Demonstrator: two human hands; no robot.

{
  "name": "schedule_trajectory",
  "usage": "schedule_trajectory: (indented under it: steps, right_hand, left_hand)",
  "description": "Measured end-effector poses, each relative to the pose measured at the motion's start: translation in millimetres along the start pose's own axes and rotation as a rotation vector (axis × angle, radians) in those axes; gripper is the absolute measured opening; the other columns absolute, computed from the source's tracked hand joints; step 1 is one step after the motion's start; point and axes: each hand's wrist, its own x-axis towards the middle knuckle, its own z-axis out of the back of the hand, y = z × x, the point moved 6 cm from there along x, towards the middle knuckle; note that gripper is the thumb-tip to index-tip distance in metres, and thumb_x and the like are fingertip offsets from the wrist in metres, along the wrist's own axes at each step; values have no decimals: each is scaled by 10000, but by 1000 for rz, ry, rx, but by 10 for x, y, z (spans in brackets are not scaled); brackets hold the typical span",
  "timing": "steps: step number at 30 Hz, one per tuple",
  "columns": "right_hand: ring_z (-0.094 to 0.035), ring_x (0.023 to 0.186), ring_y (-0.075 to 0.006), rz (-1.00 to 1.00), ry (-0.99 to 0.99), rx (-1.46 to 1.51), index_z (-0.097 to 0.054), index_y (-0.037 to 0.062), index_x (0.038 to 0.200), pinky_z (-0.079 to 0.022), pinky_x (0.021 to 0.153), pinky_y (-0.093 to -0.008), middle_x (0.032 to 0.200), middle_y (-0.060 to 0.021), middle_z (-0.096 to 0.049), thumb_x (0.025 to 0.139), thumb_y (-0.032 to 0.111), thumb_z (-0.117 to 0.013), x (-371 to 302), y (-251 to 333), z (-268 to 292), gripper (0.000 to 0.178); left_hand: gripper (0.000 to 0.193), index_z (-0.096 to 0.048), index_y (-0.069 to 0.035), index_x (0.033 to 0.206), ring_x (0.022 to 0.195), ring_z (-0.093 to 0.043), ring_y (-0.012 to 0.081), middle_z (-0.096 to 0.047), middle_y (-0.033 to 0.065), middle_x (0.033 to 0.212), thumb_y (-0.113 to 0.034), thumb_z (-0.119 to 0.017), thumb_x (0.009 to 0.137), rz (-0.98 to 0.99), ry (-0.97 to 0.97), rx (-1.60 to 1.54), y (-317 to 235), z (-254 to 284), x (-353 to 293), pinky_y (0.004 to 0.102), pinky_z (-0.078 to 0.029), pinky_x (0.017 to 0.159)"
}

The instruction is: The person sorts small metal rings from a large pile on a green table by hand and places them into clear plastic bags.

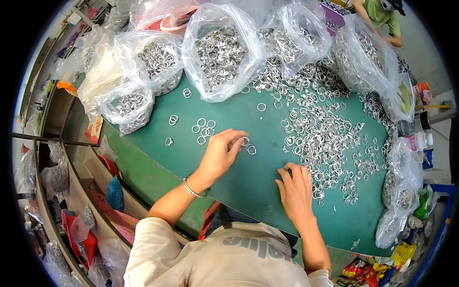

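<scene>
My left hand (223, 152), with a bracelet (191, 189) on its wrist, pinches a silver ring (245, 141) between thumb and fingertips. Right beside those fingertips a couple of rings (251, 149) lie on the green tabletop (239, 191). My right hand (296, 189) rests at the near left edge of a big spread of silver rings (325, 143). Its fingers are bent, the thumb apart from them, and a small dark band shows by the fingertips; whether it is held is unclear. To the left of my left hand sits a small cluster of rings (203, 129).
Clear plastic bags full of rings line the far edge, such as a large open bag (260, 52) and a smaller bag (125, 107). More bags (399, 191) stand along the right. A co-worker (382, 16) is at the far right. Shelves (81, 191) with bags stand left.
</scene>
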Motion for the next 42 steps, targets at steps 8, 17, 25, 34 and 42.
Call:
schedule_trajectory:
  steps: [8, 17, 25, 34, 42]
  right_hand:
    - [-493, 973, -298, -85, -33, 252, -610, 19, 1037, -385, 861, -401, 1088, -106, -539, 741, 25, -692, -148, -238, 209, 307]
    - [-411, 1162, -346, -292, -137, -103, -558, 23, 1131, -316, 964, -464, 1231, -148, -464, 763, 80, -707, -320, -385, 253, 402]
    - [-436, 1132, -340, -279, -166, -25, -580, 27, 1103, -315, 959, -457, 1191, -132, -498, 785, 61, -677, -329, -335, 357, 334]
    - [-467, 1091, -322, -119, -96, 90, -595, 17, 1069, -347, 903, -436, 1149, -127, -511, 774, 76, -685, -145, 4, 190, 314]
    - [-492, 984, -297, 72, 33, 127, -577, -1, 1082, -392, 817, -399, 1093, -129, -513, 758, 66, -682, 245, 281, -258, 347]
  left_hand:
    - [261, -601, -17, 1100, 774, -593, 229, -568, 124, 1001, 5, -601, 840, -233, 58, 147, -115, -58, 201, 319, -491, 684]
    - [240, -598, -33, 1028, 937, -527, 297, -527, 103, 1036, -24, -641, 793, -347, 134, 478, -145, -216, -207, 366, -461, 788]
    - [160, -641, -12, 928, 767, -599, 253, -616, 112, 893, 25, -678, 777, -229, 15, 131, -82, -95, -359, 323, -486, 645]
    - [143, -642, 40, 986, 716, -628, 117, -681, 103, 888, 10, -636, 846, 201, 69, -303, 167, -44, -401, 242, -512, 654]
    - [168, -636, 48, 1037, 738, -623, 99, -681, 89, 890, -11, -610, 882, 143, 127, -115, 93, -24, -443, 223, -521, 667]
